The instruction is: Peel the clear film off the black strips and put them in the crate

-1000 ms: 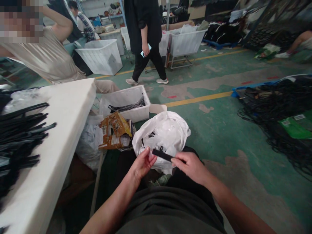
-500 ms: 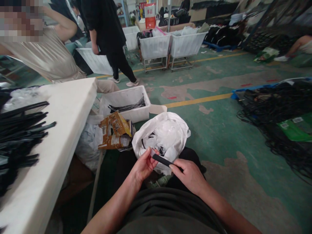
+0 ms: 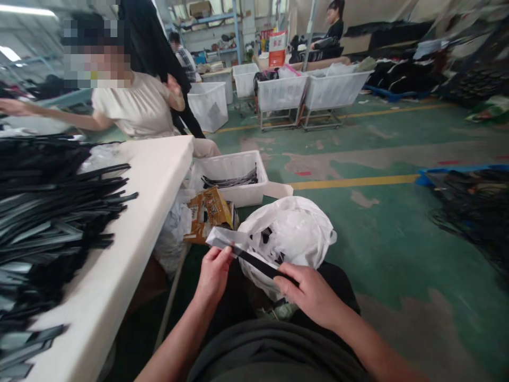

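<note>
A black strip (image 3: 258,263) stretches between my two hands, above the near edge of a white bag (image 3: 306,225) full of clear plastic scraps. My right hand (image 3: 308,289) is closed around the strip's right part. My left hand (image 3: 216,268) pinches a clear plastic sleeve (image 3: 226,237) at the strip's left end; the sleeve sticks out beyond my fingertips. Many black strips (image 3: 59,223) lie piled on the white table (image 3: 147,196) to my left.
A white bin (image 3: 254,196) with black strips stands beyond a torn brown box (image 3: 209,212). One person (image 3: 135,106) sits across the table; another stands behind. Wheeled white carts (image 3: 282,95) are farther back. A blue pallet (image 3: 423,179) with black cords lies right.
The view has swung left. My left hand has moved left, away from my right hand, and the clear sleeve now shows beyond its fingers. The seated person has lowered an arm.
</note>
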The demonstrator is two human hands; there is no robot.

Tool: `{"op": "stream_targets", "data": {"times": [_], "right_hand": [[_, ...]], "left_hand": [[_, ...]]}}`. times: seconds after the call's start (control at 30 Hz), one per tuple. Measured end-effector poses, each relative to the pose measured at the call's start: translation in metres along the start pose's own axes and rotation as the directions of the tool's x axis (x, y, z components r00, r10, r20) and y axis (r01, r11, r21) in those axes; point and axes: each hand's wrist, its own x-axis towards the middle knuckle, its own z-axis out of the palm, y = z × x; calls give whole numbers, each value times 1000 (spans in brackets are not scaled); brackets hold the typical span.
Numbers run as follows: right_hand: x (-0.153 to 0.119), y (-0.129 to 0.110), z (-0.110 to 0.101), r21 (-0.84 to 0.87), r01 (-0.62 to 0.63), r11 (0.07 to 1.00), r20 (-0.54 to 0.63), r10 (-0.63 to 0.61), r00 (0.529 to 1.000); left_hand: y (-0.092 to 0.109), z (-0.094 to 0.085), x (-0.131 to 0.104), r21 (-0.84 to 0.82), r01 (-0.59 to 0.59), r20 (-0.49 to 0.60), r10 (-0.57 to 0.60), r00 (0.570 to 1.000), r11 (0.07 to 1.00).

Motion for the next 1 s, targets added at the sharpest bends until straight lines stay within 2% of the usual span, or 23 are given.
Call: {"op": "stream_targets", "data": {"times": [0.03, 0.1, 0.23, 0.3, 0.4, 0.5, 0.57, 0.63, 0.73, 0.83, 0.9, 1.0], "right_hand": [[1, -3, -1, -1, -6, 1000, 38, 6, 999], [8, -11, 5, -30, 13, 999, 98, -10, 995], [33, -34, 42, -64, 113, 992, 195, -98, 976], [40, -41, 56, -51, 161, 986, 247, -143, 958], [40, -40, 56, -15, 153, 988, 294, -142, 945], [37, -35, 47, -87, 100, 991, 280, -72, 957], [37, -36, 50, -170, 108, 979, 249, -64, 967], [40, -41, 60, -211, 135, 968, 228, -86, 970], [41, -44, 65, -176, 153, 973, 244, -107, 964], [33, -34, 50, -137, 105, 985, 291, -62, 955], [27, -25, 41, -183, 70, 981, 286, -15, 958], [25, -21, 45, -256, 81, 963, 245, -16, 969]], "left_hand": [[10, -12, -2, 13, -43, -37, 44, 998, 999], [17, -30, -16, 20, -48, -97, 49, 994, 999], [-1, -41, -58, -57, 114, -144, -121, 982, 992], [-6, -46, -69, -119, 151, -172, -170, 970, 981], [5, -64, -70, -193, 83, -312, -141, 939, 978], [16, -82, -69, -216, 26, -402, -113, 908, 976], [10, -79, -72, -238, 82, -367, -168, 915, 968], [-3, -67, -77, -277, 178, -274, -255, 927, 944], [-16, -51, -77, -327, 249, -166, -315, 935, 912], [-11, -54, -72, -325, 206, -223, -287, 932, 923], [-8, -59, -72, -310, 210, -251, -293, 923, 927], [-18, -52, -77, -307, 336, -176, -400, 900, 891]]}}
